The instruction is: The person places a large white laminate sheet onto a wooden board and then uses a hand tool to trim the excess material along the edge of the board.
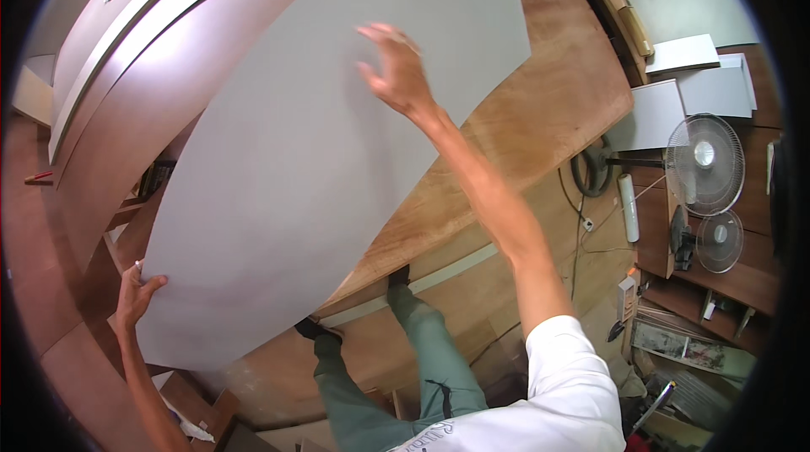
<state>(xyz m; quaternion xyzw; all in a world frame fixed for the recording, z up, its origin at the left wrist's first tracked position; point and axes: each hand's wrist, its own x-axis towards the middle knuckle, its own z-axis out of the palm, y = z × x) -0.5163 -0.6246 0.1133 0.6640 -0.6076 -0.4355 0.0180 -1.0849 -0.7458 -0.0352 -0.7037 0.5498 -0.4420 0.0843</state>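
Note:
A large grey sheet (287, 174), smooth and thin, lies slanting across a brown wooden board (557, 72) and reaches past its left end. My left hand (137, 296) grips the sheet's near left edge, the thumb lying on the grey face. A small whitish thing shows at its fingertips, too small to name. Over the upper middle of the sheet, my right hand (401, 68) is spread with fingers apart and holds nothing. It is slightly blurred, and I cannot tell whether the palm touches the surface.
Large brownish panels (160, 72) stand along the left. To the right are a fan (704, 161), a smaller fan (720, 241), white boards (713, 89) and a white roll (629, 207). Cables (582, 207) trail over the floor. Scrap pieces (692, 351) lie at the lower right.

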